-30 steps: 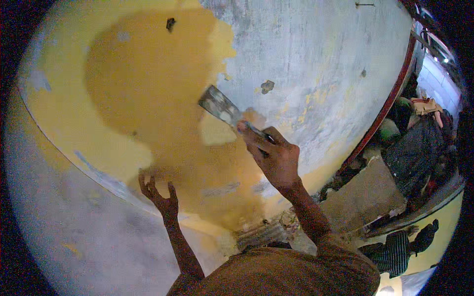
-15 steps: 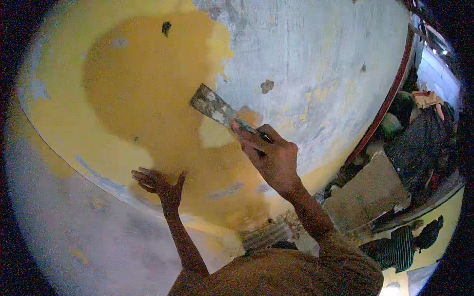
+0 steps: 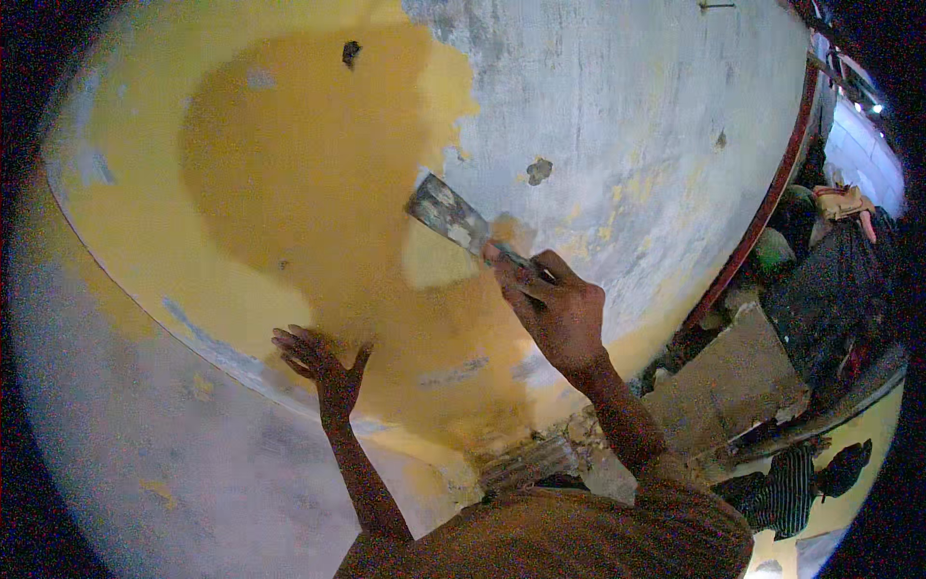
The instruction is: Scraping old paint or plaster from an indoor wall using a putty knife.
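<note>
My right hand is closed around the handle of a scraper, a flat metal blade smeared with pale material. The blade points up and left over the wall, at the border between yellow paint and bare grey plaster; I cannot tell if its edge touches. My left hand is open, fingers spread, lower left at the wall; whether the palm presses on it is unclear. Yellow paint covers the wall's left part, with a large darker ochre patch in it. To the right lies the stripped grey plaster.
A dark red edge bounds the wall at right. Beyond it are a brown board, dark sheeting and clutter. Another person in a striped top is at lower right. The wall has small dark holes and chipped spots.
The whole view has shifted slightly, so the wall appears farther right. The scraper in my right hand has moved a little to the right along the wall. My left hand stays spread.
</note>
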`<state>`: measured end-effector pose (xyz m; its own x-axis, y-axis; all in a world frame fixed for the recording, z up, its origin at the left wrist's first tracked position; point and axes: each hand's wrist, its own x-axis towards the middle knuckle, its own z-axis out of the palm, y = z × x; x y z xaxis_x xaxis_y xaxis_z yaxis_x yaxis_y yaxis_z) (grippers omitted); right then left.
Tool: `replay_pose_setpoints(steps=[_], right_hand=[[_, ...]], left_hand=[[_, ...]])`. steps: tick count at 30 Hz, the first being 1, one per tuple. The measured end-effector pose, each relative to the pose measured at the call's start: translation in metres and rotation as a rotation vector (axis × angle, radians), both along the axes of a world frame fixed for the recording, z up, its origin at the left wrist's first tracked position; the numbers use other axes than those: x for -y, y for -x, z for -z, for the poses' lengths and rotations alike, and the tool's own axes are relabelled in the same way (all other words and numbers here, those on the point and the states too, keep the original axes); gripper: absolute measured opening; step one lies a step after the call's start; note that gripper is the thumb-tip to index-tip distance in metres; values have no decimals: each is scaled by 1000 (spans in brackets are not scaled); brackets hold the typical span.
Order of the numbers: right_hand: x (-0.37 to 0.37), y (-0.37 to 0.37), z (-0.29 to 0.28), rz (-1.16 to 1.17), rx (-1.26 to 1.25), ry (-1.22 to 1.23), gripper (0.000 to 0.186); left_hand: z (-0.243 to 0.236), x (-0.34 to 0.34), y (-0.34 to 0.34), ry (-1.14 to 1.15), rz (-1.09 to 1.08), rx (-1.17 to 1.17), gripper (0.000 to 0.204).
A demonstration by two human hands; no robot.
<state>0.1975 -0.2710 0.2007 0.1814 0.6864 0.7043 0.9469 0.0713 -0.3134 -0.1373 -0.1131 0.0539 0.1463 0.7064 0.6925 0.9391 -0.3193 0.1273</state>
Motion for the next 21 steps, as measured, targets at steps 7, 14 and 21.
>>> replay_pose_setpoints(steps=[7, 14, 21], right_hand=[[3, -20, -5, -11, 114, -40, 51], [1, -34, -37, -13, 330, -27, 47], [-4, -40, -45, 8, 382, -63, 46]], left_hand=[[-3, 7, -4, 43, -16, -32, 129], [38, -7, 9, 158, -55, -85, 127], [10, -7, -28, 9, 16, 88, 125]])
